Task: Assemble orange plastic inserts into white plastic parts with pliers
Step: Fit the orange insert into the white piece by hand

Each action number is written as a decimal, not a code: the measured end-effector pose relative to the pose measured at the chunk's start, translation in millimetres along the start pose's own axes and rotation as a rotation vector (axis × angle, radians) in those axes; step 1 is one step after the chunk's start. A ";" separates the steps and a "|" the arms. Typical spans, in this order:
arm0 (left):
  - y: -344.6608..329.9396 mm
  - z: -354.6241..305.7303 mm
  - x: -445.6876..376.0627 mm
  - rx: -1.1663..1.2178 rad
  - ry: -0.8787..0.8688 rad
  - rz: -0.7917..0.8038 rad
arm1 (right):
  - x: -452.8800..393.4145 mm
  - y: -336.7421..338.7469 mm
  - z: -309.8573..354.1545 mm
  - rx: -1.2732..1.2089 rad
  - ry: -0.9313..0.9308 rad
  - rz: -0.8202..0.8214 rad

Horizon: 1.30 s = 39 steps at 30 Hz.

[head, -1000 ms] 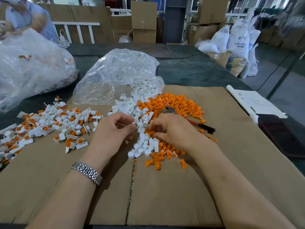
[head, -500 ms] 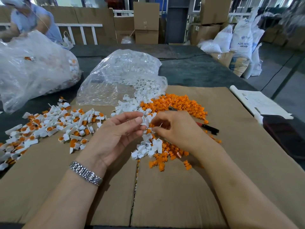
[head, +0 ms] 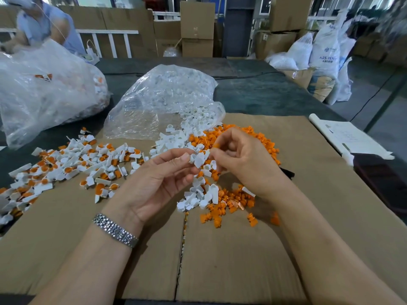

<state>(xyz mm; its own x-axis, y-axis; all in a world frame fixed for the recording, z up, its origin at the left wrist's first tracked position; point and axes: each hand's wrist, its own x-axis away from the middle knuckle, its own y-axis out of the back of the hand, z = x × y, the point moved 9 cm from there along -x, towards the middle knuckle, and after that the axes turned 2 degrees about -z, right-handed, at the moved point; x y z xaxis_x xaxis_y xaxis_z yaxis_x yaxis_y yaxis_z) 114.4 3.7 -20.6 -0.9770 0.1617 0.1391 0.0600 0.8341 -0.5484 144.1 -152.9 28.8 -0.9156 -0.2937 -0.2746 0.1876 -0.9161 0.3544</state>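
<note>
Orange ribbed plastic inserts (head: 233, 139) lie heaped on the flattened brown cardboard sheet (head: 242, 260), at its far middle, and the small white moulded plastic parts (head: 198, 194) spill beside and among them from the crumpled clear plastic bag (head: 163, 100) at the sheet's far edge. Head view, the only one: above the sheet's centre the left hand (head: 158, 181) pinches one white part (head: 199, 160) between thumb and fingertips, evidently presenting its socket toward the other hand. The right hand (head: 244, 159) is curled, with one orange insert (head: 217, 145) pinched at its fingertips, just beside the held part; judged, this is alignment ahead of seating. Finished white-and-orange pieces (head: 66, 168) are spread over the sheet's left edge, kept apart from raw stock. The black-handled pliers (head: 288, 172) show only a handle tip behind the right wrist, unused and within reach. A silver metal watch (head: 114, 230) sits on the left wrist.
</note>
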 end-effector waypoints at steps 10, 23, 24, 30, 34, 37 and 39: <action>-0.4 6.8 -0.4 -0.058 0.065 0.008 | 4.6 -9.2 9.8 0.071 0.093 0.021; 4.1 2.7 -0.5 -0.195 -0.022 -0.080 | 9.8 -19.7 22.0 0.249 0.255 0.034; 4.5 1.2 -0.2 -0.261 -0.055 -0.101 | 9.9 -20.0 21.8 0.267 0.259 0.026; -1.5 -2.5 4.8 -0.279 -0.100 -0.060 | 5.5 -9.9 11.6 0.218 0.157 -0.024; 2.5 -10.6 7.3 -0.509 -0.180 -0.100 | 5.5 -10.1 11.8 0.198 0.136 -0.013; 3.3 -12.6 6.7 -0.452 -0.196 -0.108 | 6.6 -12.4 14.1 0.186 0.140 0.011; 2.7 -10.4 5.6 -0.411 -0.164 -0.097 | 8.0 -14.2 16.9 0.199 0.165 0.029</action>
<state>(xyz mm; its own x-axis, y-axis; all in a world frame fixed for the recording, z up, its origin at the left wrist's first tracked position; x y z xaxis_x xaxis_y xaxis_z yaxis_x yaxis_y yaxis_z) 111.3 12.3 -12.7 -0.9996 0.0145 0.0229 0.0106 0.9867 -0.1621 128.1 -137.6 36.7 -0.8374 -0.3750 -0.3977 0.1246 -0.8394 0.5290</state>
